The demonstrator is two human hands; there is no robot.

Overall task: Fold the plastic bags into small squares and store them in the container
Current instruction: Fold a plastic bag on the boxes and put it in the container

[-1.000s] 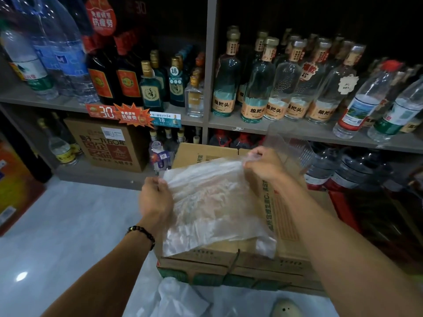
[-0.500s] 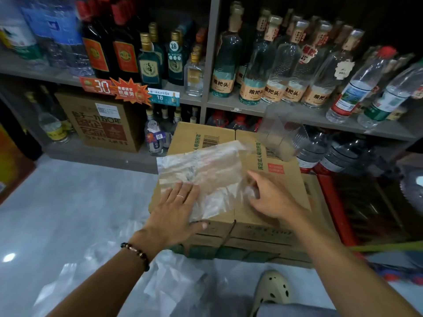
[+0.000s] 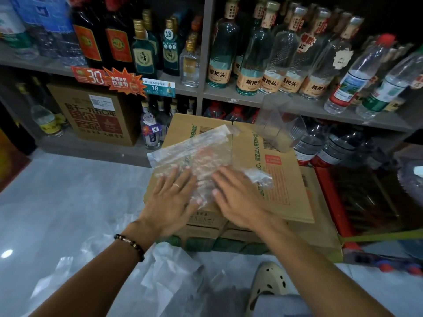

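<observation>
One plastic bag (image 3: 196, 154) lies flat on the top cardboard box (image 3: 281, 179), beside one clear container (image 3: 278, 126). Two hands, left hand (image 3: 170, 200) and right hand (image 3: 238, 197), press it with straight fingers, each grip released.

Plenty readable here. Orange shelf tag (image 3: 91, 75) with a big "30", right beside a starburst sign (image 3: 122, 82) reading 抗疲劳. Next along, a blue-and-white price tag (image 3: 158, 87) showing "18". Same "18" on a round neck label of the dark green bottle (image 3: 169, 34) above. Row of clear bottles (image 3: 253, 82) on the right shelf bay, each tan label marked 粮把头. Red tag (image 3: 306, 43) hanging on one of those necks, looks like "25". Brown carton (image 3: 96, 115) on the lower shelf carries large red characters, too distorted to spell out confidently. Top cardboard box (image 3: 270, 170): barcode plus green vertical print, only partly legible.
</observation>
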